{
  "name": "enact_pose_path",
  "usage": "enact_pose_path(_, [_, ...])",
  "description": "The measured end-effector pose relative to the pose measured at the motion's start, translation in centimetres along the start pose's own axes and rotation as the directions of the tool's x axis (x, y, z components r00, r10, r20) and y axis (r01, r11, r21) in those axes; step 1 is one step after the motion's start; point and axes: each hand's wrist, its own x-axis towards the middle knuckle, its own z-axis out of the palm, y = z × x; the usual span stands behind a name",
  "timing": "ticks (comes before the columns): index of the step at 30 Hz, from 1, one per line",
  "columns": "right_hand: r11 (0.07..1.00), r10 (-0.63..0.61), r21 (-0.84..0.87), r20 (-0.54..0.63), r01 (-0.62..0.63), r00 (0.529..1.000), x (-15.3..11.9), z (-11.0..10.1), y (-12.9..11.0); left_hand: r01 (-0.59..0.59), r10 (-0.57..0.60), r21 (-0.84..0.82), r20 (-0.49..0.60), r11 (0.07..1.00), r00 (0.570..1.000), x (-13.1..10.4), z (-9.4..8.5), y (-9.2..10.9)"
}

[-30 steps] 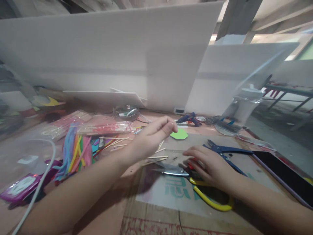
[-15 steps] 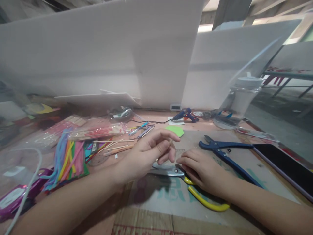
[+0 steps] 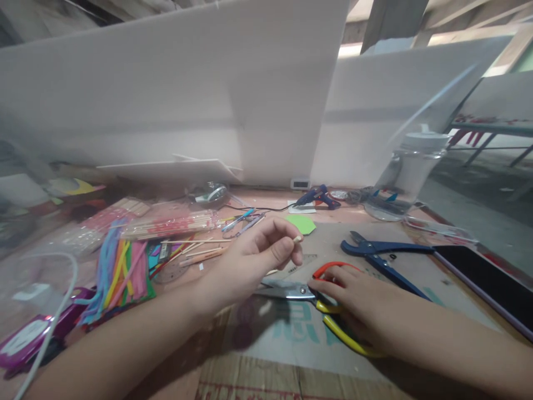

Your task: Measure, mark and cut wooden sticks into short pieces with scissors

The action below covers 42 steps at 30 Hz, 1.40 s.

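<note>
My left hand [image 3: 266,250] is closed in a pinch, with the pale tip of a thin wooden stick [image 3: 297,239] poking out between thumb and forefinger. Most of that stick is hidden by the fingers. Below and to the right, my right hand [image 3: 345,289] curls over a pair of scissors [image 3: 287,291] with red and yellow handles. Its fingers lie around the red part, and the palm covers some of the yellow handle. The blades point left, low over the translucent mat [image 3: 287,355], under my left hand. Beneath my left hand a clear ruler [image 3: 303,263] lies partly covered.
Blue-handled cutters [image 3: 387,272] and a phone [image 3: 487,283] lie to the right, near a water bottle [image 3: 400,178]. A glue gun [image 3: 314,195] and green paper [image 3: 303,224] are behind. Pipe cleaners [image 3: 119,272], bagged sticks [image 3: 170,224] and a purple device [image 3: 41,333] lie left.
My left fingers have closed tighter, and the stick's tip now shows at the thumb. My right hand has shifted slightly right and down, uncovering the red handle.
</note>
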Motion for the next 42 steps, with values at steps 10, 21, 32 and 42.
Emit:
enact_pose_path(10, [0.976, 0.168, 0.112, 0.152, -0.186, 0.974, 1.4, -0.5, -1.5, 0.005, -0.005, 0.012, -0.004, 1.000, 1.000, -0.2, -0.8, 0.5])
enact_pose_path(21, [0.869, 0.360, 0.478, -0.431, -0.130, 0.827, 1.8, 1.2, 2.8, -0.030, 0.071, 0.388, -0.092, 0.921, 0.993, 0.5, -2.1, 1.8])
enact_pose_path(32, [0.983, 0.064, 0.182, -0.521, 0.037, 0.851, 1.6, 0.7, 1.8, -0.072, 0.067, 0.558, 0.031, 0.827, 0.997, 0.3, -0.7, -0.6])
enact_pose_path(42, [0.980, 0.125, 0.198, -0.491, -0.029, 0.862, 1.7, 0.8, 1.8, -0.274, 0.269, 0.774, 0.140, 0.571, 0.953, 0.0, -0.9, -0.8])
